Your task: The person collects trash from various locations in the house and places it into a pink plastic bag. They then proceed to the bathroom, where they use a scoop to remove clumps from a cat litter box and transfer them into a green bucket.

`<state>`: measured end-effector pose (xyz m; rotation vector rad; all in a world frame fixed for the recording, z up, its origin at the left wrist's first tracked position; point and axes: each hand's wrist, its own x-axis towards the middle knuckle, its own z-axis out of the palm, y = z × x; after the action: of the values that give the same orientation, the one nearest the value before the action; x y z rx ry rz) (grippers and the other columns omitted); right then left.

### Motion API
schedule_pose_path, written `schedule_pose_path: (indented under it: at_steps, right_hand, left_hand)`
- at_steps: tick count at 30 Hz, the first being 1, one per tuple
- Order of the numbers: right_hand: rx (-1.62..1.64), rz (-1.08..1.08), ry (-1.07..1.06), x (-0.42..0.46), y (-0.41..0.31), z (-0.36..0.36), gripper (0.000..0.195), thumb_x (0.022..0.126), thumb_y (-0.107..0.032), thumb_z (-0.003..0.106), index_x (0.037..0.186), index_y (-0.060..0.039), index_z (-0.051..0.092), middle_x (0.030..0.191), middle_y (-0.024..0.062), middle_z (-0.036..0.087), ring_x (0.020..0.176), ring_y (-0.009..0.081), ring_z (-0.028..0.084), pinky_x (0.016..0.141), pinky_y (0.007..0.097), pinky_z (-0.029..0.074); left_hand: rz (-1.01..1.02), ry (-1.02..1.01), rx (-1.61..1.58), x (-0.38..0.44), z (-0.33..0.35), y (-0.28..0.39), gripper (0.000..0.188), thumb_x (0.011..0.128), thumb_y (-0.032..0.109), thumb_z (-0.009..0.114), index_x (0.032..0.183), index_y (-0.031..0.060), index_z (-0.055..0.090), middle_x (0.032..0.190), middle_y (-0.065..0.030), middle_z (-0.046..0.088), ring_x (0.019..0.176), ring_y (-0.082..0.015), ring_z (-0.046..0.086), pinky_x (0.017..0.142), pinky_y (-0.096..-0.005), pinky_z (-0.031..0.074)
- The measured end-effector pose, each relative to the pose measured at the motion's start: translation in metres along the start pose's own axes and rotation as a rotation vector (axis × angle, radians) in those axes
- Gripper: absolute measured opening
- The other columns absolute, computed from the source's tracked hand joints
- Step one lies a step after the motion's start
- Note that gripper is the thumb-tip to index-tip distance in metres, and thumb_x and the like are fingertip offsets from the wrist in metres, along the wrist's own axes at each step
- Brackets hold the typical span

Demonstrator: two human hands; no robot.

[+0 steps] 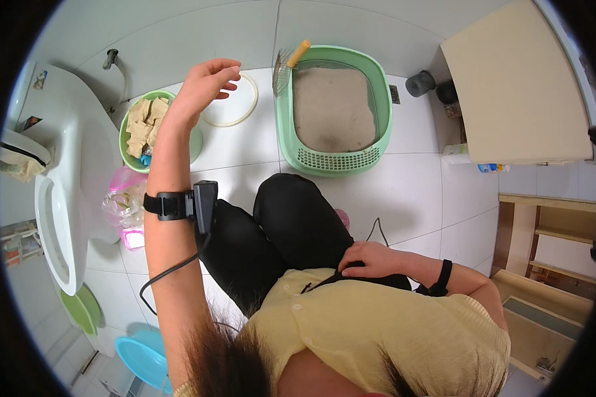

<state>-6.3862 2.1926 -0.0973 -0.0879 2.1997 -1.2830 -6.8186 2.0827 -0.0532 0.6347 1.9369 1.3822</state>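
Note:
My left hand is raised over the floor, fingers loosely bent and apart, with nothing in it. Under it lies a pale ring, partly hidden. To the right stands a green cat litter box filled with grey-beige litter. A wire-mesh litter scoop with a yellow handle rests on the box's left rim. Left of my wrist is a green bin full of crumpled brown paper. My right hand rests at my waist against black fabric; whether its fingers pinch the fabric cannot be told.
Clear and pink plastic bags lie below the bin, beside a white washbasin. Blue and green plastic basins are at lower left. A beige cabinet stands right; a dark cup sits by the wall.

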Motion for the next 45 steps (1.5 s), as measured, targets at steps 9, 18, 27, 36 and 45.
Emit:
schedule_pose_path:
  at_steps: [9,18,27,36,45]
  right_hand:
    - [0.246,0.439,-0.274,-0.050,0.013,0.013,0.028,0.091,-0.035,0.059,0.095,-0.0091,0.068,0.082,0.0116,0.066,0.073,0.0258,0.061,0.068,0.0353,0.046]
    - [0.753,0.718,-0.434,-0.108,0.051,0.058,0.023,0.095,-0.026,0.057,0.104,-0.0078,0.069,0.091,-0.0009,0.069,0.083,0.0093,0.057,0.077,0.0267,0.047]
    - [0.556,0.559,0.011,-0.028,0.088,-0.155,0.025,0.091,-0.011,0.058,0.116,-0.0070,0.059,0.104,0.0035,0.066,0.095,0.0124,0.061,0.075,0.0292,0.052]
    - [-0.687,-0.269,0.946,0.209,0.093,-0.316,0.034,0.088,-0.025,0.058,0.116,-0.0063,0.057,0.090,0.0113,0.064,0.077,0.0299,0.062,0.067,0.0400,0.051]
    - [-1.129,0.202,0.532,0.278,0.054,-0.343,0.038,0.083,-0.019,0.059,0.116,-0.0001,0.056,0.119,0.0224,0.056,0.106,0.0379,0.057,0.089,0.0431,0.047]
  left_hand:
    - [-0.005,-0.182,0.097,0.024,0.030,0.005,0.040,0.090,0.031,0.057,0.120,0.0051,0.059,0.106,-0.0075,0.065,0.094,-0.0159,0.063,0.082,-0.0288,0.049]
    - [-0.127,-0.255,0.066,0.053,0.060,-0.026,0.037,0.090,0.031,0.057,0.118,0.0060,0.060,0.105,-0.0073,0.064,0.091,-0.0154,0.063,0.082,-0.0292,0.050]
    - [-0.265,-0.192,-0.062,0.075,0.077,-0.112,0.034,0.091,0.029,0.057,0.116,0.0058,0.060,0.101,-0.0063,0.064,0.088,-0.0151,0.063,0.077,-0.0290,0.051]
    - [-0.362,-0.186,-0.085,0.077,0.125,-0.176,0.037,0.088,0.027,0.059,0.118,0.0046,0.059,0.103,-0.0072,0.064,0.088,-0.0162,0.061,0.076,-0.0314,0.051]
    - [-0.338,-0.127,0.032,0.082,0.172,-0.173,0.073,0.083,0.038,0.066,0.137,-0.0021,0.040,0.123,-0.0198,0.055,0.103,-0.0269,0.058,0.076,-0.0383,0.053]
